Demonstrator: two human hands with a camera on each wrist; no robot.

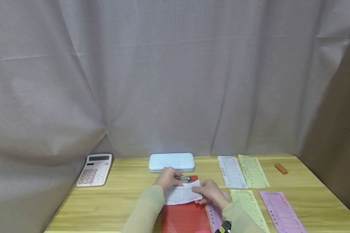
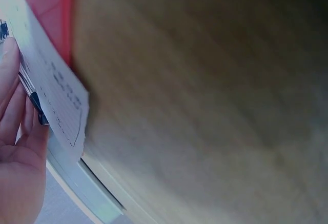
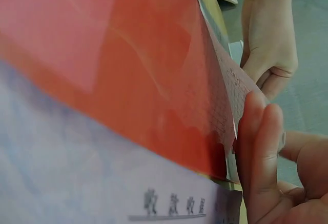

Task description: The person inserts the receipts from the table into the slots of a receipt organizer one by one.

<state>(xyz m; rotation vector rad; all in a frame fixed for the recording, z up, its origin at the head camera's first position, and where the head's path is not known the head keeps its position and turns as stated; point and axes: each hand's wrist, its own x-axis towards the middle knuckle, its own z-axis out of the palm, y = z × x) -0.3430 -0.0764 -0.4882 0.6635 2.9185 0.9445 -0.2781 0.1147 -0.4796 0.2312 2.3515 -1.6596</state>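
Observation:
A red clipboard (image 1: pixel 185 215) lies on the table with its metal clip (image 1: pixel 185 179) at the far end. Over its upper part is a white printed slip (image 1: pixel 180 195), tilted slightly. My left hand (image 1: pixel 167 178) grips the clip, with thumb and fingers on either side of it; the clip's black end (image 2: pixel 38 106) shows beside the fingers in the left wrist view. At the slip's right edge, my right hand (image 1: pixel 210 191) pinches the paper between thumb and fingers. The right wrist view shows these fingers (image 3: pixel 261 147) close up, beside the red board.
A white case (image 1: pixel 171 161) lies behind the clipboard, and a calculator (image 1: pixel 94 170) is at the far left. Right of the board lie a purple slip (image 1: pixel 283 210), a yellow slip (image 1: pixel 253 171), another white slip (image 1: pixel 232 171) and an orange-brown block (image 1: pixel 281 168). Grey curtain hangs behind.

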